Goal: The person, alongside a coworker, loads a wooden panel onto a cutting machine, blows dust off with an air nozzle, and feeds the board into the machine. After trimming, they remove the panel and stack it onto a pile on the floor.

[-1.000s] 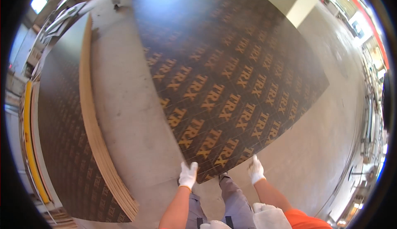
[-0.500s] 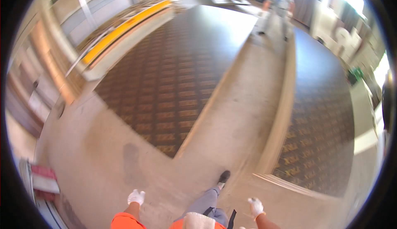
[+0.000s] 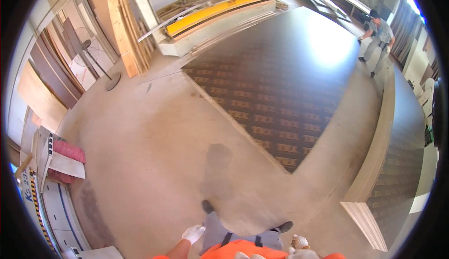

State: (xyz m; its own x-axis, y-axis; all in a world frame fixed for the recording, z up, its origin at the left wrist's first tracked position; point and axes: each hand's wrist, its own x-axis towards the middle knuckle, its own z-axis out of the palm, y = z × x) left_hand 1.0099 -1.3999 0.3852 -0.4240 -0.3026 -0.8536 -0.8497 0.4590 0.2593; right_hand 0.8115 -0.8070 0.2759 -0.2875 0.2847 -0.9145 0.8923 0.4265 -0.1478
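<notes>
Apparently I'm positioning: left hand (image 3: 193,233) loose, empty; right hand (image 3: 300,242) I can't tell; gripping calls for nearing a panel stack (image 3: 276,90).

Ahead and to the right, a panel stack (image 3: 262,100) lies on the floor (image 3: 149,147); farther right lies a second stack (image 3: 397,165), and a co-worker (image 3: 383,37) stands at the far end of the aisle (image 3: 336,151) between them. Behind the first stack's left side runs a beam (image 3: 220,11). Left of that, timber (image 3: 119,30) stands upright beside a fan (image 3: 85,45), with boards (image 3: 57,74) behind. A machine (image 3: 63,212) sits at near left (well apart from the left hand (image 3: 192,233), which is beside the person's left leg (image 3: 214,226)).
</notes>
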